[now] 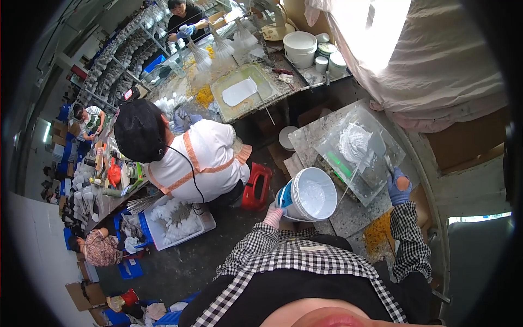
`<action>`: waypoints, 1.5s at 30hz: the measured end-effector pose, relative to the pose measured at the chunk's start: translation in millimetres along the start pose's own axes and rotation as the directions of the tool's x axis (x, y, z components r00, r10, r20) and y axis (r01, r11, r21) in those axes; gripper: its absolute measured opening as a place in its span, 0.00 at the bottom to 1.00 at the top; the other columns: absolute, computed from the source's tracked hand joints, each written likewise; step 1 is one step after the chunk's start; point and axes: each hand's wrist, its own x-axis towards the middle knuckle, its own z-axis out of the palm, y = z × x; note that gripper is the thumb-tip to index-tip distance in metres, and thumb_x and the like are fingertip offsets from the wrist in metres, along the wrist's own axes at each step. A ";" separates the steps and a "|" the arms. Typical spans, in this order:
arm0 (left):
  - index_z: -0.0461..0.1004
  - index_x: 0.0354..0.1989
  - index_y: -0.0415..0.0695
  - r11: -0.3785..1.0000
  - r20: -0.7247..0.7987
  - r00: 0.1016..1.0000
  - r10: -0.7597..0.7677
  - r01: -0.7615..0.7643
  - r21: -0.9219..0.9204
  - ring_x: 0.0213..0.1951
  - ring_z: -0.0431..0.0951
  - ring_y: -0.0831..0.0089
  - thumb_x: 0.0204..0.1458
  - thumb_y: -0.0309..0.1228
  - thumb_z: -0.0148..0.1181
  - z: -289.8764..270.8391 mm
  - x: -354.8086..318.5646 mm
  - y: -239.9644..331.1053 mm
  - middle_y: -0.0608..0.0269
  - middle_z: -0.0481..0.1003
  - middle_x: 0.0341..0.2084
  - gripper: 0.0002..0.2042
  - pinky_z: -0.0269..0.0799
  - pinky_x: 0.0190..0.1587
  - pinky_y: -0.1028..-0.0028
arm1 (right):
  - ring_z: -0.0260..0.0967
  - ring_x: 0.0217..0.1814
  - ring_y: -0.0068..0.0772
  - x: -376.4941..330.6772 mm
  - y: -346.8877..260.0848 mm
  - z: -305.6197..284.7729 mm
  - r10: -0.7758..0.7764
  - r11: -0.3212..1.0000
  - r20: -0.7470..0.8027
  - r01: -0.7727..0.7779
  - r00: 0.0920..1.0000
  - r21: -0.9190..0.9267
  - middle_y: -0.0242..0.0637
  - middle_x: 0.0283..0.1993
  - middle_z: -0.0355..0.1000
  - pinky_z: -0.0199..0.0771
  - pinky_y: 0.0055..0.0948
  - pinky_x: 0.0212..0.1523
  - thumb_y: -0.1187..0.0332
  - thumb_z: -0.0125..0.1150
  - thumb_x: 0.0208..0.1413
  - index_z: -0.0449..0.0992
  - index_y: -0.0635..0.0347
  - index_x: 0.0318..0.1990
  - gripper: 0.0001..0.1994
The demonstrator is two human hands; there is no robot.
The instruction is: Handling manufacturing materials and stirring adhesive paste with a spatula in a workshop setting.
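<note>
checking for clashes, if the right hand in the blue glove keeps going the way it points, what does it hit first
Most likely the clear tray holding white paste. The right hand sits at the tray's near corner and points up and left across it; depth is hard to judge through the fisheye.

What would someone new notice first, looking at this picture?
Probably the white bucket at centre, tipped toward the camera, with the left hand gripping its lower side. Just right, the blue-gloved right hand rests on a clear tray holding white paste. Left, a seated co-worker in white bends over a bench.

The bucket (308, 194) sits at the tabletop's (348, 212) left edge, left of the tray (362, 155). A stool (257, 187) stands on the floor further left.
</note>
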 end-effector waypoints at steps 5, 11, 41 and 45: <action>0.66 0.53 0.39 1.000 -0.003 1.000 0.008 -0.008 -0.008 0.36 0.73 0.63 0.37 0.20 0.50 -0.6 -1.4 -1.4 0.57 0.73 0.38 0.27 0.71 0.41 0.69 | 0.72 0.35 0.48 -2.1 1.3 1.6 0.063 0.996 0.142 -0.053 0.988 -0.074 0.44 0.35 0.75 0.71 0.44 0.37 0.58 0.55 0.51 0.73 0.57 0.43 0.16; 0.69 0.49 0.40 0.999 -0.079 0.996 -0.038 0.036 -0.030 0.35 0.74 0.63 0.33 0.20 0.55 -0.6 -3.0 -2.2 0.57 0.74 0.34 0.26 0.72 0.38 0.67 | 0.73 0.38 0.49 -5.0 -2.8 -3.1 0.107 0.994 0.190 -0.102 0.976 -0.034 0.47 0.37 0.75 0.71 0.43 0.39 0.56 0.56 0.51 0.73 0.57 0.47 0.19; 0.69 0.41 0.45 0.990 -0.040 0.990 -0.136 0.134 -0.052 0.22 0.67 0.73 0.38 0.20 0.52 1.1 -17.5 17.4 0.69 0.66 0.19 0.17 0.69 0.31 0.70 | 0.48 0.11 0.13 -25.0 -6.5 39.5 -0.208 -0.496 0.619 -0.627 0.758 0.601 0.22 0.17 0.56 0.46 0.15 0.10 0.58 0.55 0.56 0.69 0.58 0.40 0.13; 0.68 0.32 0.43 0.917 0.020 0.999 0.036 -0.041 0.397 0.29 0.71 0.70 0.41 0.24 0.56 -6.3 -21.3 19.4 0.64 0.68 0.23 0.08 0.73 0.35 0.68 | 0.60 0.22 0.18 -18.9 -8.5 53.0 0.140 -0.009 0.550 -0.555 0.823 0.832 0.29 0.26 0.65 0.59 0.17 0.22 0.57 0.62 0.50 0.72 0.63 0.44 0.20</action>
